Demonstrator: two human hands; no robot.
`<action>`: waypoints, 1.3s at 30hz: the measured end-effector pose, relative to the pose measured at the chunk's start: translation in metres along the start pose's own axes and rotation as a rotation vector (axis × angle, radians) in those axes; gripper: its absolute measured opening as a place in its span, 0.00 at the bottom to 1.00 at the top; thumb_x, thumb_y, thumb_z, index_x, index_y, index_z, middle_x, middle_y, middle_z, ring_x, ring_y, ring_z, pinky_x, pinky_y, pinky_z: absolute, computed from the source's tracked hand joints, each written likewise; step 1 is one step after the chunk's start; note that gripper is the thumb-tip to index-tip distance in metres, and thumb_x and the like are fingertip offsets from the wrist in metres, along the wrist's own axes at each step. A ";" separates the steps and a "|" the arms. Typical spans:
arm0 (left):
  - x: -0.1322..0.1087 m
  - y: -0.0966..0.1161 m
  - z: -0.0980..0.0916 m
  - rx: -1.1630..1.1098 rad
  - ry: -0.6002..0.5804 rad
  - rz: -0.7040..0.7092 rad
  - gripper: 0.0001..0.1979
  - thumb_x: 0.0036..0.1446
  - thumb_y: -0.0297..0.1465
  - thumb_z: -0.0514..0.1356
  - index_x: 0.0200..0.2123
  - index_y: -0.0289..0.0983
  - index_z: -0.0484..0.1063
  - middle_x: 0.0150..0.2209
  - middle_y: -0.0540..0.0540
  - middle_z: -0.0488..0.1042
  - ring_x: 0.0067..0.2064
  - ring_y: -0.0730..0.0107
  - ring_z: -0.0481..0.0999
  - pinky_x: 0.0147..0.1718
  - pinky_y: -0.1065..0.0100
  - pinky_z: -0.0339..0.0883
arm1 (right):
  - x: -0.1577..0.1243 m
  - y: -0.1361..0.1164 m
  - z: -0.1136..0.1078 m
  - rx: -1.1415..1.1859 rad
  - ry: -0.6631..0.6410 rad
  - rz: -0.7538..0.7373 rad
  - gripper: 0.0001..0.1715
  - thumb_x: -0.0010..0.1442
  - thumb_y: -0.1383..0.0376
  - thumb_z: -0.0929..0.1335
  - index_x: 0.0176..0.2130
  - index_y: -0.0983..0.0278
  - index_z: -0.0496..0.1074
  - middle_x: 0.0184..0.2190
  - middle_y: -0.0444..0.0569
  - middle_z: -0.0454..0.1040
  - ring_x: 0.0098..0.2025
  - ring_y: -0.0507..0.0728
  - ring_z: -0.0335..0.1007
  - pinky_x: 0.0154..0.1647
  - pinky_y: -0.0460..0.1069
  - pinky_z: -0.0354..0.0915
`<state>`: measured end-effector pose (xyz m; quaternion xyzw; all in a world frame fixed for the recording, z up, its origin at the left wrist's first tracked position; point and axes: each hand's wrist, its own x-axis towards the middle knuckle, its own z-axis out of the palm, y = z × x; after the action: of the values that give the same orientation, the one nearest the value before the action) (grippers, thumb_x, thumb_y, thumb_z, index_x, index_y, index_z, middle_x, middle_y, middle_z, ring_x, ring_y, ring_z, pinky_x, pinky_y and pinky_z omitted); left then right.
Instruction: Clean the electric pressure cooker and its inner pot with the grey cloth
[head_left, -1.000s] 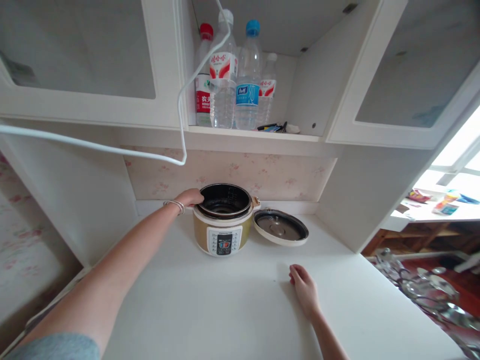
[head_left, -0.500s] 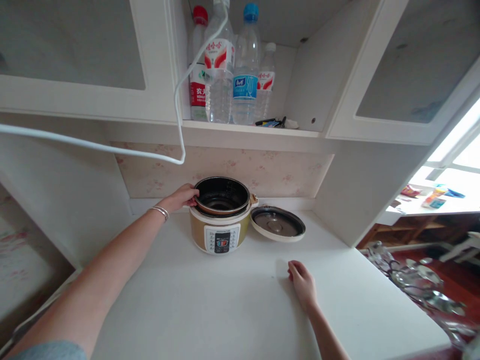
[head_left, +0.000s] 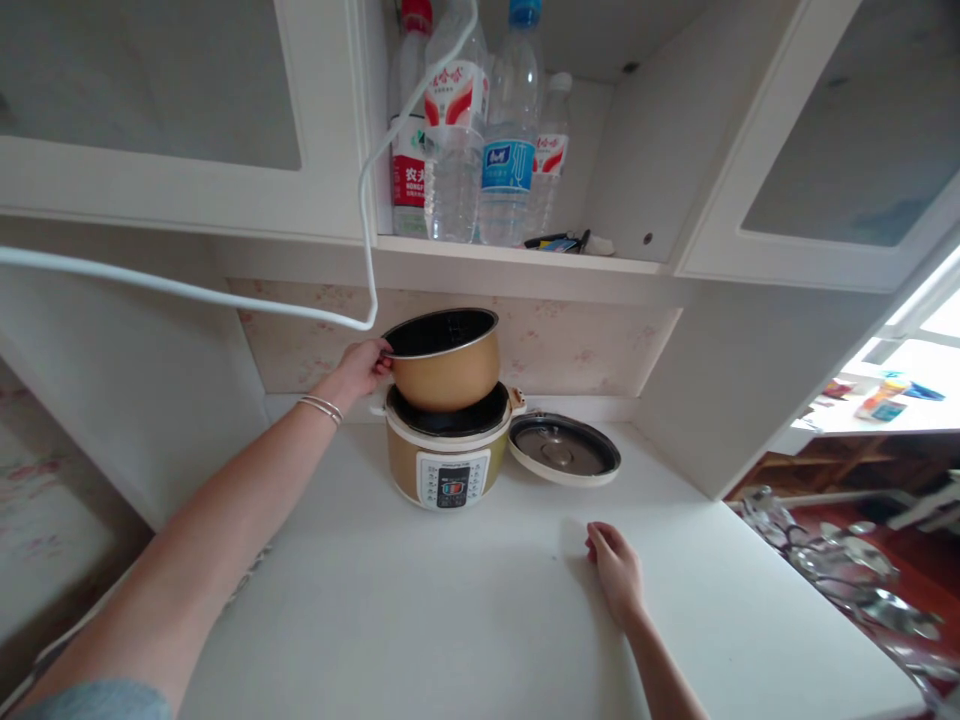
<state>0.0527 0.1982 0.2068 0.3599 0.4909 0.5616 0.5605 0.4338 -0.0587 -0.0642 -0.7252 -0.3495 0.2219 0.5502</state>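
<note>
A golden inner pot [head_left: 448,375] with a black inside hangs tilted over the rice cooker [head_left: 405,458], its lower part still near the cooker's opening. My left hand [head_left: 365,367] is closed on the pot's left rim, fingers pinching the edge. The cooker is white and olive-gold, with a button panel on its front. To its right lies a round lid [head_left: 564,450], dark inner side up. My right hand [head_left: 615,568] rests on the white counter in front of the lid, fingers curled together; nothing shows in them.
A white cable [head_left: 225,299] hangs across the upper left, in front of the cabinet. Several plastic bottles [head_left: 507,180] stand on the open shelf [head_left: 480,262] above the cooker. Side panels [head_left: 750,370] bound the counter [head_left: 450,620]. Glassy items [head_left: 840,560] lie low at the right.
My left hand has raised the inner pot out of the cooker, tilting it with its right side higher. My right hand stays on the counter. The view has shifted slightly.
</note>
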 end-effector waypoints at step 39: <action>-0.135 -0.039 -0.245 -0.238 0.358 0.195 0.11 0.38 0.20 0.59 0.21 0.37 0.58 0.12 0.56 0.59 0.15 0.78 0.62 0.11 0.79 0.44 | -0.302 -0.158 0.312 -0.511 -1.035 -1.597 0.19 0.55 0.54 0.62 0.37 0.64 0.71 0.34 0.49 0.75 0.38 0.58 0.68 0.49 0.58 0.59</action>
<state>-0.1551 0.0253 0.1262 0.2318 0.4758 0.7218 0.4460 -0.0266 -0.0610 -0.0247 -0.1864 -0.9718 -0.0071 0.1441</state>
